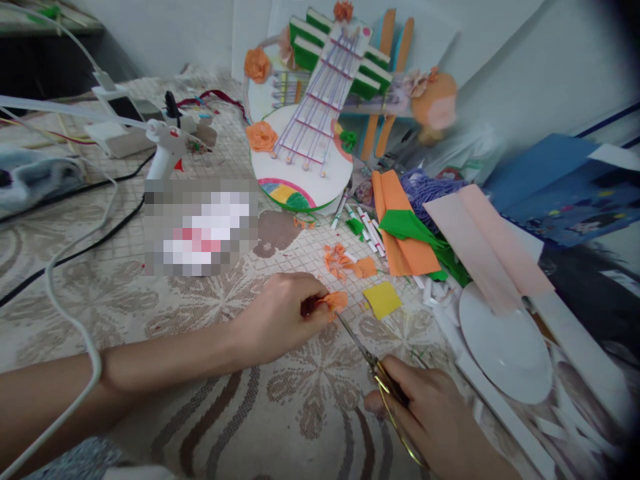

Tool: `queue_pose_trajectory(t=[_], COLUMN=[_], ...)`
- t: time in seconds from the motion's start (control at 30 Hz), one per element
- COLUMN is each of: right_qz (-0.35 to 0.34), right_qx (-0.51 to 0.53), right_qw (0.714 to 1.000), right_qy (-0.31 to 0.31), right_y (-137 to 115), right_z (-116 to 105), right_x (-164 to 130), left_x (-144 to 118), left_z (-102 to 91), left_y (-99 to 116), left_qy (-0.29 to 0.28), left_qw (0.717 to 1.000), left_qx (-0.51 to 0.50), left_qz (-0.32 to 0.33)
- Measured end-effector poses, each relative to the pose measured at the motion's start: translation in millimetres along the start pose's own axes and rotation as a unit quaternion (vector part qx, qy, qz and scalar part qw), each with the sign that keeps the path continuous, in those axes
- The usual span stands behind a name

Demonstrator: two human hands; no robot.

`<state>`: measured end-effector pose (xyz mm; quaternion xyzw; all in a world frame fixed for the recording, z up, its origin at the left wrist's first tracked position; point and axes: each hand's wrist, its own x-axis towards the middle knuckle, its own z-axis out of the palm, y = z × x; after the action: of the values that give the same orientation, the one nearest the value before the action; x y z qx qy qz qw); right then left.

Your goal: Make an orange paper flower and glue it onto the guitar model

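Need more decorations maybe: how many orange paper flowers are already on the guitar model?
3 clearly: orange paper flowers at the guitar model's body, upper left and top of the neck. A blurred orange-pink shape to the right may be another.

It was a home craft corner. A patterned lace tablecloth [210,300] lay under the fingers; beyond the fingertips stood a paper guitar model [310,127], a glue gun [167,143] and coloured paper sheets [405,227], against a plain wall.

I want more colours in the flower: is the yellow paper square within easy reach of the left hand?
Probably yes: the yellow paper square lies flat just beside the left hand, nothing between them, though its fingers pinch an orange paper piece.
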<state>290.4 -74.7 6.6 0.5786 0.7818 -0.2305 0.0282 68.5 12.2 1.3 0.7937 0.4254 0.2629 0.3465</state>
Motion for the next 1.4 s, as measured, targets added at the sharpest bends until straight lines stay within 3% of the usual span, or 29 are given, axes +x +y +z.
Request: queue_pose_trajectory(t=[0.87, 1.3, 1.4], right_qz=[0.021, 0.068, 0.076], right_qx=[-0.015, 0.041, 0.115], right_qw=[1.0, 0.997, 0.991], right_qy=[0.014, 0.003, 0.003], right_y=[3.1, -3.6, -2.0], right_z=[4.0, -3.2, -1.6], right_x=[0.3, 1.8, -0.1], left_x=[0.1, 0.3, 1.3], left_z=[0.3, 1.6, 2.1], left_y=[-0.5, -2.0, -4.1], left_qy=[0.001, -0.002, -0.011], left_qw=[1.0, 1.0, 0.998], left_qx=[0.0, -0.011, -0.033], left_qz=[0.005, -0.022, -0.05])
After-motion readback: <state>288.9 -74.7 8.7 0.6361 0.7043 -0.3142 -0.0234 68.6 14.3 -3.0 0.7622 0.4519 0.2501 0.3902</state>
